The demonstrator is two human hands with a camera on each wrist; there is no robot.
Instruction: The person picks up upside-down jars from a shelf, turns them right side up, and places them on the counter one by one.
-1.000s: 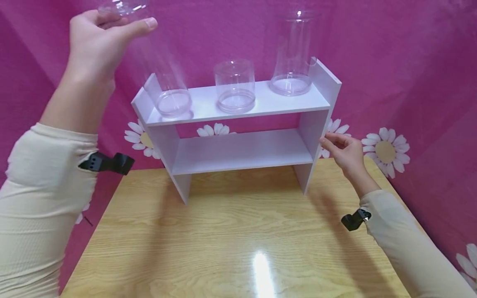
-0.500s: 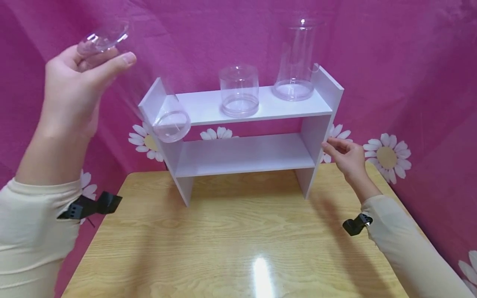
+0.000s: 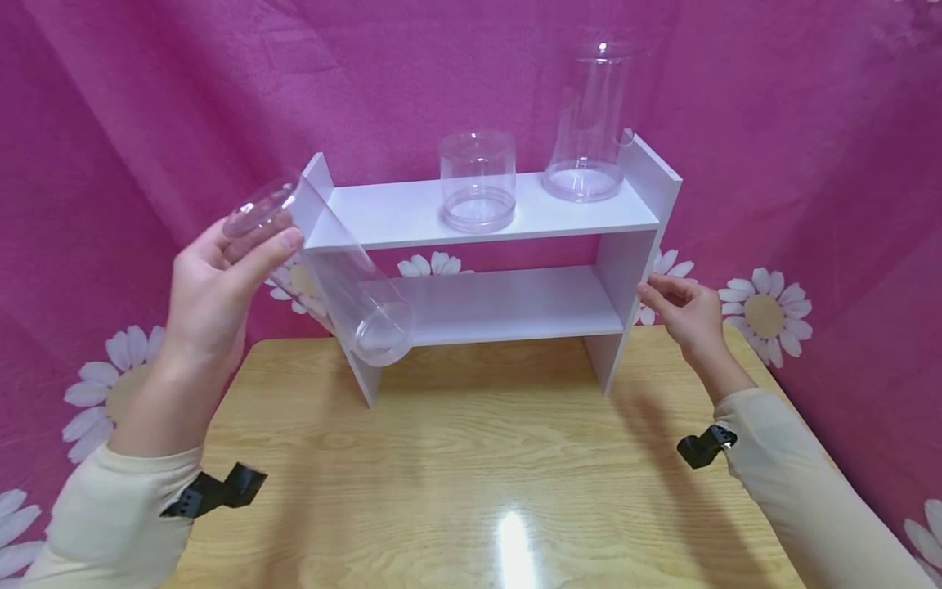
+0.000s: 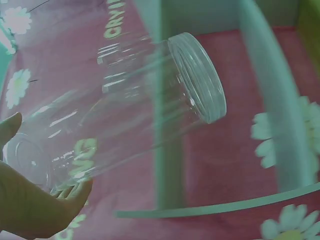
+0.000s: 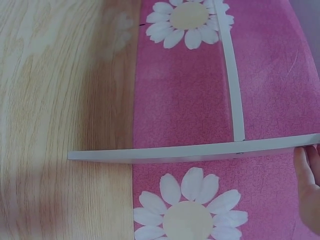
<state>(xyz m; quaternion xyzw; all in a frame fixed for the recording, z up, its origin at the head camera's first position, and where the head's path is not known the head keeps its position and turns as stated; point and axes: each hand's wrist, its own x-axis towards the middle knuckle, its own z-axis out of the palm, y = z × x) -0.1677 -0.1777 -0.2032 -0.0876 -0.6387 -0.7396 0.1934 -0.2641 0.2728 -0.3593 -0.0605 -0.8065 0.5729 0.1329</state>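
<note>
My left hand grips a tall clear plastic jar around its plain end. The jar is tilted in front of the left side of a white two-tier shelf, with its ridged end low and to the right. In the left wrist view, fingers and thumb curl round the jar's plain end, and the ridged rim points away from the hand. My right hand touches the outside of the shelf's right panel with its fingertips. No fingers show on the panel's inner face.
On the upper board stand a short clear jar in the middle and a tall clear jar at the right, ridged ends down. The shelf stands on a wooden table. A pink cloth with white flowers hangs behind.
My left hand has lifted the tall jar off the left of the upper board, then lowered it tilted in front of the shelf. My right hand stays at the right panel.
</note>
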